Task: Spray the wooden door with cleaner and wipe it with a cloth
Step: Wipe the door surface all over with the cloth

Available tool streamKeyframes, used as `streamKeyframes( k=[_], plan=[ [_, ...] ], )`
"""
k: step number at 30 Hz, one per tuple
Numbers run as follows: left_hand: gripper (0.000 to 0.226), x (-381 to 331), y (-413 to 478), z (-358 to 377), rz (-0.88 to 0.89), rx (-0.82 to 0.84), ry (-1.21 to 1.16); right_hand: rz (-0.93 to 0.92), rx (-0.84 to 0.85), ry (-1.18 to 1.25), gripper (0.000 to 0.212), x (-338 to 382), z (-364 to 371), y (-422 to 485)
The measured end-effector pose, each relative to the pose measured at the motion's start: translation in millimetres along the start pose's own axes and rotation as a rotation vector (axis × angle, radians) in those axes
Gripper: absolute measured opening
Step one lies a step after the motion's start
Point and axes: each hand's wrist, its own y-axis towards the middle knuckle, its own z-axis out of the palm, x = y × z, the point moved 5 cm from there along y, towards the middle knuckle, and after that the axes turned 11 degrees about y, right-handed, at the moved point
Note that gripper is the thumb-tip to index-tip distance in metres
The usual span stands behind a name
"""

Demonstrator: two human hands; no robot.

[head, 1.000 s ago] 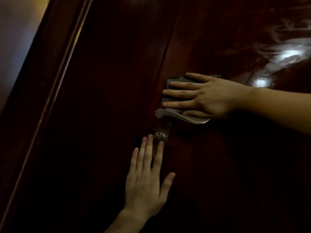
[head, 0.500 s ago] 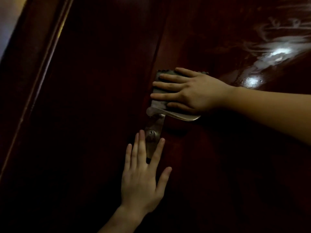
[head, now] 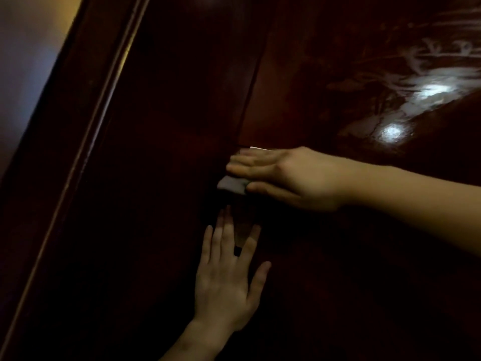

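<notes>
Motion-blurred right hand (head: 283,175), fingers straight, covers a grey patch (head: 231,185), cloth or handle unclear; the left hand (head: 226,287) lies flat, fingers spread, on the glossy dark wooden door (head: 156,126).

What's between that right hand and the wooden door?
A grey cloth, pressed under the right hand against the door; its edge peeks out beyond the hand. The head view shows it, somewhat blurred.

Dim home doorway: polished wooden door (head: 182,100), frame (head: 86,121).
</notes>
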Motion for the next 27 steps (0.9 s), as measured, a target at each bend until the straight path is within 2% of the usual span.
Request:
streamKeyframes(
  k=[3,9,18,23,27],
  plan=[
    [0.064,1,1,0,-0.010,0.021,0.021,0.069,0.058,0.021,0.061,1,8,-7],
    [0.064,-1,2,-3,0.010,-0.025,-0.023,0.038,-0.051,0.063,0.063,-13,7,-42],
    [0.065,-1,3,1,-0.010,-0.016,0.033,0.061,-0.041,0.036,0.063,-7,7,-17],
    [0.065,-2,2,0,-0.005,-0.014,0.006,0.037,-0.165,-0.005,0.061,-7,8,-43],
    [0.065,-2,2,0,-0.007,-0.060,-0.053,-0.017,-0.357,-0.153,0.052,6,15,-71]
  ],
)
